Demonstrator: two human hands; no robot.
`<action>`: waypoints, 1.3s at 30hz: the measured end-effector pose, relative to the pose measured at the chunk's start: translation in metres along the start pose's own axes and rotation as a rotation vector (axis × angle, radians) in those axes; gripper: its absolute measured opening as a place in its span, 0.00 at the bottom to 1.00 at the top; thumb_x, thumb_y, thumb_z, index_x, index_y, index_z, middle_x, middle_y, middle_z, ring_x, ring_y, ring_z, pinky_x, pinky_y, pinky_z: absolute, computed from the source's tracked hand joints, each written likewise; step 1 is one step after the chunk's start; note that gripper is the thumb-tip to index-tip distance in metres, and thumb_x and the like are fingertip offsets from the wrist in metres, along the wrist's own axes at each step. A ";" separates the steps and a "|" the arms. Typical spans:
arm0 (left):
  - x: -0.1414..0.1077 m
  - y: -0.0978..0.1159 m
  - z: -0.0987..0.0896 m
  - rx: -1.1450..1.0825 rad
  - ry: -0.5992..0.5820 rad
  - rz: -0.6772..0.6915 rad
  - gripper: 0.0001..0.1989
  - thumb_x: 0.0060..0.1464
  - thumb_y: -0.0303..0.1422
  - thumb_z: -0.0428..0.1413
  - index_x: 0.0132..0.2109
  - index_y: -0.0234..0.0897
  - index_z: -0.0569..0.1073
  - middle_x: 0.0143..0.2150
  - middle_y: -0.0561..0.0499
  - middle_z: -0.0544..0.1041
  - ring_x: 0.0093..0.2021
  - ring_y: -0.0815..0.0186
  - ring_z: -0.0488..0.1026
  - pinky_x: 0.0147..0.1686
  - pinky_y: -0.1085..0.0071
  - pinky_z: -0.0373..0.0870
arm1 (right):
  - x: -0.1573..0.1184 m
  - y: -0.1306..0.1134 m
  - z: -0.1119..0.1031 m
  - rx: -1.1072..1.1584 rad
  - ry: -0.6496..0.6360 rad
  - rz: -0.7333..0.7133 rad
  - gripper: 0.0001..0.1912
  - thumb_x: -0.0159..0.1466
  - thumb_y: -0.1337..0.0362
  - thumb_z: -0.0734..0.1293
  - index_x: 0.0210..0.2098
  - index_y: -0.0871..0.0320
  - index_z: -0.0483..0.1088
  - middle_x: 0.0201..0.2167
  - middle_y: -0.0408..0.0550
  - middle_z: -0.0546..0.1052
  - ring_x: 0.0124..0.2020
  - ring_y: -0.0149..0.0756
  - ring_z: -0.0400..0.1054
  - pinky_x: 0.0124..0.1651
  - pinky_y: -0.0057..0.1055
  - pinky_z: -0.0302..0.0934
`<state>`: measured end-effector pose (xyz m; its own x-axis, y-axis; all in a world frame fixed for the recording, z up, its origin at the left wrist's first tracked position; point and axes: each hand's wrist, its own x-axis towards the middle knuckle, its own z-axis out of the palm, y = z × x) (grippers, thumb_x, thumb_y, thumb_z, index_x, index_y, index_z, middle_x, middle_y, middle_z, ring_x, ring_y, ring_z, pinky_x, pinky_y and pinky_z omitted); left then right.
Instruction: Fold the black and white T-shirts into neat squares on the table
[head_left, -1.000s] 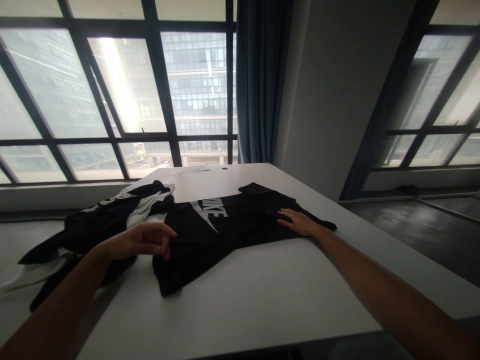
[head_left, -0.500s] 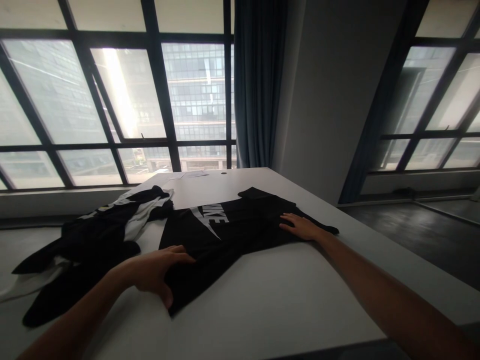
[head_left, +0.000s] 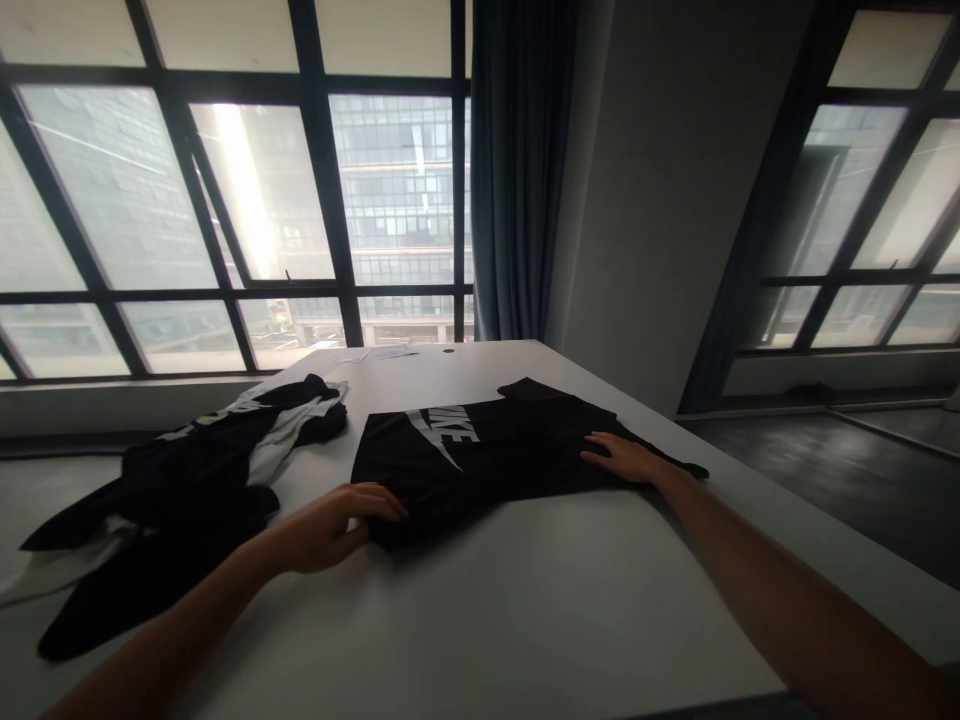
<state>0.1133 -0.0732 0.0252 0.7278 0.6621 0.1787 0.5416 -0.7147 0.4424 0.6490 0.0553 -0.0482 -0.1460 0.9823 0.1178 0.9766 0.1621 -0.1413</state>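
Observation:
A black T-shirt [head_left: 487,455] with a white NIKE print and swoosh lies across the white table. My left hand [head_left: 337,525] is at its left end near the front corner, fingers curled over the cloth with the thumb below; the fabric bunches under the fingertips, and that corner is tucked in out of sight. Towards the other end, my right hand [head_left: 622,458] rests palm down on the shirt with its fingers stretched out. A short sleeve sticks out at the far side, and dark cloth reaches past the right wrist.
A loose heap of black and white clothes [head_left: 202,465] lies at the left on the table [head_left: 510,600]. Papers [head_left: 382,352] lie at the table's far end, by a small round hole. Behind are windows and a blue curtain [head_left: 517,180].
The T-shirt has shifted right along the table. My left hand has moved right, and the near left corner that pointed towards me is gathered in. My right hand has slid slightly right.

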 end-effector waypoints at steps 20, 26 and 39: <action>-0.003 -0.076 0.003 -0.598 0.244 -0.701 0.45 0.37 0.49 0.67 0.62 0.44 0.62 0.40 0.52 0.71 0.29 0.66 0.74 0.25 0.68 0.73 | -0.004 -0.013 -0.006 0.055 -0.020 -0.015 0.38 0.62 0.39 0.59 0.62 0.57 0.66 0.65 0.57 0.64 0.65 0.52 0.58 0.65 0.48 0.53; -0.008 -0.057 -0.005 -0.399 0.077 -0.714 0.44 0.33 0.39 0.68 0.61 0.44 0.65 0.46 0.49 0.71 0.25 0.69 0.72 0.21 0.71 0.69 | -0.006 -0.010 -0.009 0.073 -0.051 0.021 0.42 0.59 0.33 0.59 0.61 0.52 0.66 0.66 0.54 0.63 0.65 0.57 0.58 0.65 0.51 0.52; 0.011 -0.060 0.018 0.317 0.111 -0.333 0.32 0.62 0.54 0.42 0.64 0.42 0.66 0.69 0.46 0.62 0.67 0.53 0.60 0.65 0.56 0.55 | -0.011 -0.062 -0.015 0.097 -0.021 -0.067 0.39 0.67 0.39 0.52 0.66 0.57 0.60 0.69 0.55 0.57 0.69 0.52 0.49 0.69 0.53 0.43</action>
<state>0.0965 -0.0278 -0.0154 0.4525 0.8749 0.1727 0.8523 -0.4813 0.2049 0.5927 0.0331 -0.0263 -0.2150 0.9704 0.1098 0.9449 0.2351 -0.2279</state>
